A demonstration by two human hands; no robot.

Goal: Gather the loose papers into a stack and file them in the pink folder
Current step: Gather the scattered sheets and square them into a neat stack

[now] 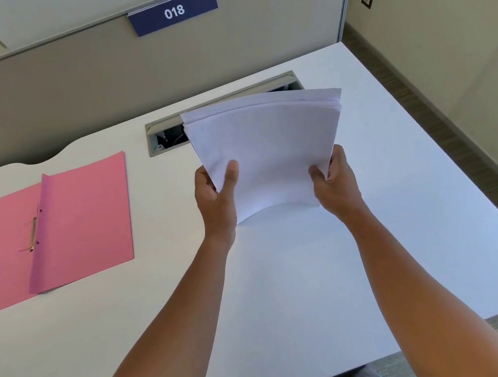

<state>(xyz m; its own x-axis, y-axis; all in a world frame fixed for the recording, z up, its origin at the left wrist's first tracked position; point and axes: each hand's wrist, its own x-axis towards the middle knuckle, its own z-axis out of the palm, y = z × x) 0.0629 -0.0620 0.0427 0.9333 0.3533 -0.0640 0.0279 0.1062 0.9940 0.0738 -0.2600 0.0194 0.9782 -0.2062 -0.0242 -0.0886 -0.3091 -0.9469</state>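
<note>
A stack of white papers (267,146) is held up above the white desk, bowed slightly, its far edges a little fanned. My left hand (215,200) grips the stack's lower left side with the thumb on top. My right hand (334,181) grips the lower right side. The pink folder (83,221) lies open flat on the desk at the left, well apart from the papers. A metal fastener (33,230) sits along its spine fold.
The white desk (288,280) ends at the right and near edges, with floor beyond. A cable tray slot (167,132) opens in the desk behind the papers. A beige partition with a blue "018" sign (174,11) stands at the back.
</note>
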